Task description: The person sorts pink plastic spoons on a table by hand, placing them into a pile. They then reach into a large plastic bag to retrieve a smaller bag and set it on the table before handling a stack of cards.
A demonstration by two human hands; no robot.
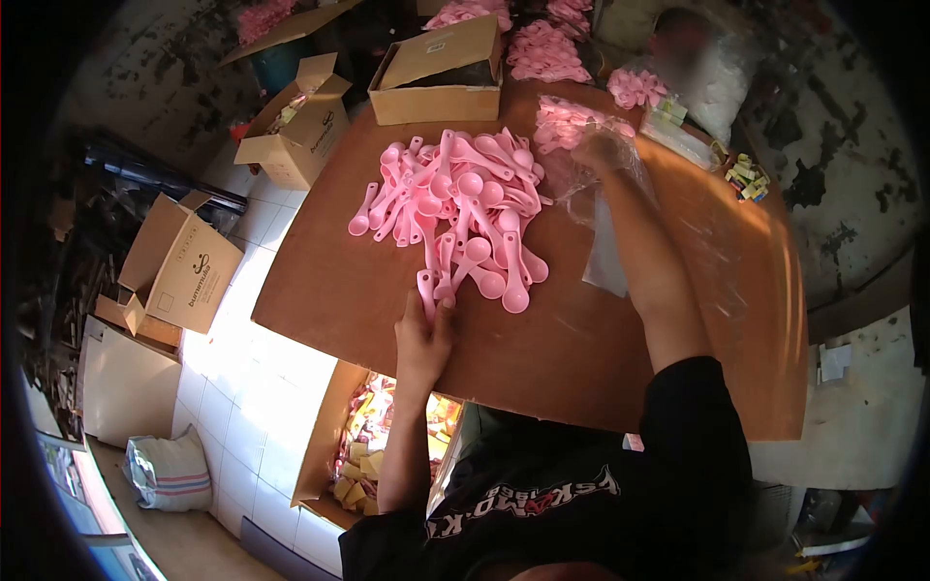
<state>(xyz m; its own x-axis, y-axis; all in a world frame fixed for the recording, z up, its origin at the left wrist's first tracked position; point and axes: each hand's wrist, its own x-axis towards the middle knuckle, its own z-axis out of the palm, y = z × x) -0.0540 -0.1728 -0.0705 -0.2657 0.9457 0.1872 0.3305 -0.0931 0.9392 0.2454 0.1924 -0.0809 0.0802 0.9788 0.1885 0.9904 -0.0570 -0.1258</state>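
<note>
pink round-bowled spoons (pixel 465 208) — heaped | left hand (pixel 424 337) grips one, seemingly

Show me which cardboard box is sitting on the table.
The cardboard box at the far edge of the table, just behind the pile of pink spoons; the other boxes all stand down on the floor.

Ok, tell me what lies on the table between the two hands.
Head view: the pile of pink spoons fills that stretch. The left hand touches its near edge; the right hand is at a clear plastic bag beside it.
</note>
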